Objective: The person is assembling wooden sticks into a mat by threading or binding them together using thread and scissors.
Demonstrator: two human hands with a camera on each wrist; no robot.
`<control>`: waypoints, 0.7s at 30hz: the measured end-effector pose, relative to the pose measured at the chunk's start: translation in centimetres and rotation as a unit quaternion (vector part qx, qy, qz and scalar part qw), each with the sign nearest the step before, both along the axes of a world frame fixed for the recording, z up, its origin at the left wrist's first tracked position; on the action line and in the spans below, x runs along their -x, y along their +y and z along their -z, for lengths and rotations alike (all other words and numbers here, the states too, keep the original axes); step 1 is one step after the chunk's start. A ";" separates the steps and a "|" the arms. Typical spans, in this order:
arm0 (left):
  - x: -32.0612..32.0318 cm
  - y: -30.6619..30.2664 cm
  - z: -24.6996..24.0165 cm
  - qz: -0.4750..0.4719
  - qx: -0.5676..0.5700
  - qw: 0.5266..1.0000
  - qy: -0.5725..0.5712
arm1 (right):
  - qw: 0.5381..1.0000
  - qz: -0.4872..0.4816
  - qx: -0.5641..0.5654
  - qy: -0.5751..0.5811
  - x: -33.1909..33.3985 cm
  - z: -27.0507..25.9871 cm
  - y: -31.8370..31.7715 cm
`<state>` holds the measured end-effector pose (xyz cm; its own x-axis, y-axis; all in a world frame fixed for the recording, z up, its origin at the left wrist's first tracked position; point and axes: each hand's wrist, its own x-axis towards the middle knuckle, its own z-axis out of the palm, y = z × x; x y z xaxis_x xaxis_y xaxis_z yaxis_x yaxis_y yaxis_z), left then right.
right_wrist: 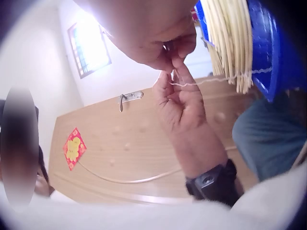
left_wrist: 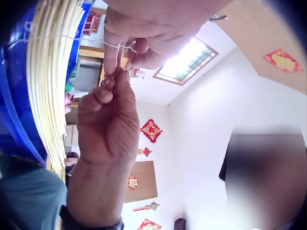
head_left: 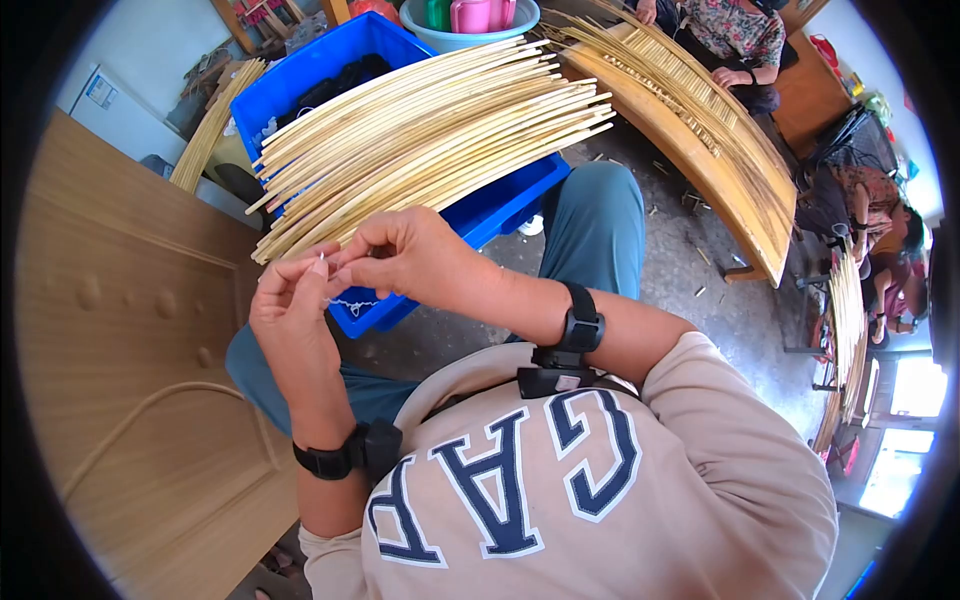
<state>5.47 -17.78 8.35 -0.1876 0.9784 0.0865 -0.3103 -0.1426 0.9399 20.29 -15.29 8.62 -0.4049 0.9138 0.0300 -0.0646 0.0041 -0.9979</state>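
My left hand [head_left: 295, 325] and right hand [head_left: 425, 260] meet fingertip to fingertip at the near left end of a bundle of pale thin sticks [head_left: 420, 140]. Between them runs a thin white string [left_wrist: 72, 37], which both hands pinch between thumb and fingers. In the left wrist view the string loops over the left fingers and crosses the sticks. From the fingertips it trails toward the blue crate [right_wrist: 261, 48] in the right wrist view. The sticks lie across the top of this crate, in front of my hands. Exactly how the string winds at the fingertips is hidden.
A wooden door [head_left: 140, 330] stands close on the left. Behind the crate is a light blue basin [head_left: 470, 38] with pink and green items. At right, a long wooden bench [head_left: 745, 215] carries more sticks, with other people seated beyond it.
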 end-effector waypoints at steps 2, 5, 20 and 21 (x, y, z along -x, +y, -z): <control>-0.1 0.9 -0.4 0.009 -0.003 1.000 0.011 | 1.000 0.001 -0.017 -0.016 -0.2 -0.8 0.6; -0.5 1.8 -1.0 0.009 -0.006 0.999 0.031 | 1.000 0.015 0.010 0.016 -0.3 -1.1 1.1; -1.3 2.5 -0.6 0.013 -0.002 1.000 -0.026 | 0.998 0.015 0.058 0.013 -0.7 -1.2 2.1; -1.4 2.5 -0.5 0.009 0.000 1.000 -0.024 | 0.998 0.011 0.060 0.015 -0.7 -1.1 2.1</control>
